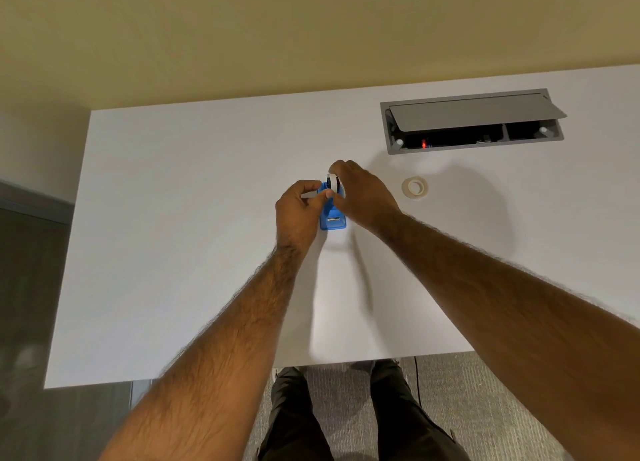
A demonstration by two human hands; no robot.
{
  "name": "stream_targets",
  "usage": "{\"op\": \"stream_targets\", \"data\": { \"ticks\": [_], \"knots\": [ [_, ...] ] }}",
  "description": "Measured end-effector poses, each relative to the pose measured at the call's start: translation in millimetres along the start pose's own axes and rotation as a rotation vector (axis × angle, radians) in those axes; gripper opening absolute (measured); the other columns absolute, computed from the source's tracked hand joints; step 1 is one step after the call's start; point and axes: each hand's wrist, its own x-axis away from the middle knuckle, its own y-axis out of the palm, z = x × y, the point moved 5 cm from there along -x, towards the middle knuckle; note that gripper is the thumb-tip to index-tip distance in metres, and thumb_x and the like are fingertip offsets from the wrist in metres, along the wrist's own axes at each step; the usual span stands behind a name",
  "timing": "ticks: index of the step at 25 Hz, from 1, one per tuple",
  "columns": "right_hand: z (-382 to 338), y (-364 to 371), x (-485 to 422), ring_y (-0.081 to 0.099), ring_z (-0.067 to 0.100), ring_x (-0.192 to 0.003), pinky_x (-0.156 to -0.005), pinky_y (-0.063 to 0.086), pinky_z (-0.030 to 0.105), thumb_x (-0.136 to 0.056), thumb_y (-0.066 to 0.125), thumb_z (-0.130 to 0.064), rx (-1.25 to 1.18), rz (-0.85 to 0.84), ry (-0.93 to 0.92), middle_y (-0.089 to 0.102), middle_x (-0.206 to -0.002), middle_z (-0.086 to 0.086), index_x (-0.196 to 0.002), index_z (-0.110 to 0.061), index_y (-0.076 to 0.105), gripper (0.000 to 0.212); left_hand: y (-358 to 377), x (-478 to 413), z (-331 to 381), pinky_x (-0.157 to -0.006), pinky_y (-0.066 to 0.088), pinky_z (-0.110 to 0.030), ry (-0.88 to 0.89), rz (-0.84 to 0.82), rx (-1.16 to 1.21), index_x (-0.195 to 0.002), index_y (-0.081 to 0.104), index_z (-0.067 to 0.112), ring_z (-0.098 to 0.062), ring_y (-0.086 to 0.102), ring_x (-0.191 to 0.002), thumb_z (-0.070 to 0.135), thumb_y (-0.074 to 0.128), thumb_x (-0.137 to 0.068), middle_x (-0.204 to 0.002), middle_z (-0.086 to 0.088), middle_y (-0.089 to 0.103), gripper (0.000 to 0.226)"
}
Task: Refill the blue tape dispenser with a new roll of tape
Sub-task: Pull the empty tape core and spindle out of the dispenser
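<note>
Both hands (301, 211) (363, 193) grip blue dispenser (333, 222), hiding most; roll (332, 180) barely visible.

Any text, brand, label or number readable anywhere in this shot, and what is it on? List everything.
None can be read.
Blue tape dispenser: a small pale patch near its front end, too small to read.
Roll held at the dispenser by the right hand: no legible print.
Spare roll of tape on the table: core shows no readable marking.
Open cable box: only a red light, no text.
</note>
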Motion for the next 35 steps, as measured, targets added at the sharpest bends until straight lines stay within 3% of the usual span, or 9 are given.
{"op": "stream_targets", "data": {
  "ticks": [4, 6, 9, 11, 17, 25, 29, 32, 35],
  "knots": [
    [-2.9, -0.6, 4.0, 0.061, 0.023, -0.083, -0.076, 0.056, 0.035, -0.087, 0.064, -0.015, -0.137, 0.028, 0.01, 0.062, -0.103, 0.011, -0.115, -0.01, 0.051, 0.031, 5.7, -2.2, 10.4, -0.085, 0.059, -0.031, -0.007, 0.0, 0.054, -0.101, 0.07, 0.022, -0.017, 0.07, -0.099, 0.031, 0.078, -0.084, -0.102, 0.004, 0.074, 0.021],
    [-4.8, -2.4, 4.7, 0.062, 0.024, -0.09, -0.08, 0.052, 0.03, -0.088, 0.064, -0.015, -0.201, 0.048, 0.015, 0.064, -0.107, 0.012, -0.119, -0.008, 0.053, 0.034, 8.0, -4.3, 12.5, -0.083, 0.061, -0.038, -0.043, 0.001, 0.101, -0.101, 0.069, 0.019, -0.023, 0.073, -0.095, 0.029, 0.08, -0.082, -0.102, -0.003, 0.075, 0.024],
    [-3.8, -6.2, 5.0, 0.062, 0.024, -0.103, -0.087, 0.046, 0.024, -0.092, 0.06, -0.016, -0.285, 0.051, 0.055, 0.064, -0.12, 0.014, -0.128, -0.008, 0.055, 0.037, 10.4, -6.4, 10.3, -0.076, 0.063, -0.038, -0.134, -0.017, 0.254, -0.101, 0.069, 0.009, -0.027, 0.076, -0.083, 0.022, 0.081, -0.082, -0.093, -0.012, 0.077, 0.026],
    [0.4, -10.1, 5.4, 0.063, 0.023, -0.107, -0.092, 0.047, 0.025, -0.094, 0.058, -0.016, -0.389, 0.053, 0.135, 0.065, -0.124, 0.012, -0.129, -0.008, 0.056, 0.036, 10.5, -6.2, 8.6, -0.078, 0.063, -0.039, -0.177, -0.034, 0.323, -0.105, 0.067, 0.004, -0.033, 0.076, -0.085, 0.019, 0.08, -0.083, -0.091, -0.017, 0.077, 0.029],
    [10.0, -15.4, 2.5, 0.067, 0.023, -0.104, -0.099, 0.051, 0.031, -0.093, 0.059, -0.01, -0.526, 0.069, 0.236, 0.071, -0.115, 0.013, -0.118, -0.005, 0.067, 0.027, 9.3, -6.2, 10.2, -0.087, 0.061, -0.046, -0.188, -0.05, 0.338, -0.098, 0.066, -0.002, -0.037, 0.075, -0.09, 0.015, 0.078, -0.084, -0.093, -0.022, 0.075, 0.025],
    [8.5, -17.6, -3.2, 0.067, 0.019, -0.089, -0.088, 0.054, 0.029, -0.087, 0.065, -0.009, -0.499, 0.102, 0.239, 0.074, -0.1, 0.011, -0.104, -0.006, 0.071, 0.018, 7.6, -10.1, 10.2, -0.093, 0.058, -0.049, -0.166, -0.102, 0.326, -0.095, 0.07, 0.0, -0.037, 0.073, -0.097, 0.014, 0.076, -0.087, -0.095, -0.02, 0.075, 0.017],
    [11.0, -17.3, -0.4, 0.066, 0.019, -0.085, -0.083, 0.054, 0.029, -0.084, 0.069, -0.01, -0.499, 0.131, 0.31, 0.074, -0.095, 0.008, -0.099, -0.007, 0.069, 0.016, 0.3, -23.7, 14.2, -0.093, 0.059, -0.044, -0.139, -0.074, 0.314, -0.112, 0.066, 0.01, -0.035, 0.07, -0.107, 0.01, 0.078, -0.083, -0.109, -0.018, 0.071, 0.031],
    [12.7, -13.2, 2.6, 0.066, 0.017, -0.086, -0.08, 0.051, 0.024, -0.086, 0.067, -0.014, -0.468, 0.095, 0.331, 0.073, -0.096, 0.006, -0.1, -0.008, 0.068, 0.015, -1.8, -47.7, 18.9, -0.097, 0.056, -0.038, -0.066, -0.076, 0.135, -0.124, 0.067, 0.018, -0.027, 0.068, -0.109, 0.015, 0.079, -0.083, -0.118, -0.009, 0.069, 0.043],
    [14.2, -9.4, 5.1, 0.067, 0.017, -0.087, -0.079, 0.048, 0.021, -0.085, 0.066, -0.013, -0.459, 0.076, 0.323, 0.073, -0.098, 0.006, -0.1, -0.01, 0.068, 0.016, 6.5, -76.1, 26.8, -0.098, 0.055, -0.038, 0.05, -0.071, -0.122, -0.125, 0.067, 0.014, -0.023, 0.067, -0.106, 0.017, 0.079, -0.082, -0.122, -0.005, 0.068, 0.045]
  ]
}}
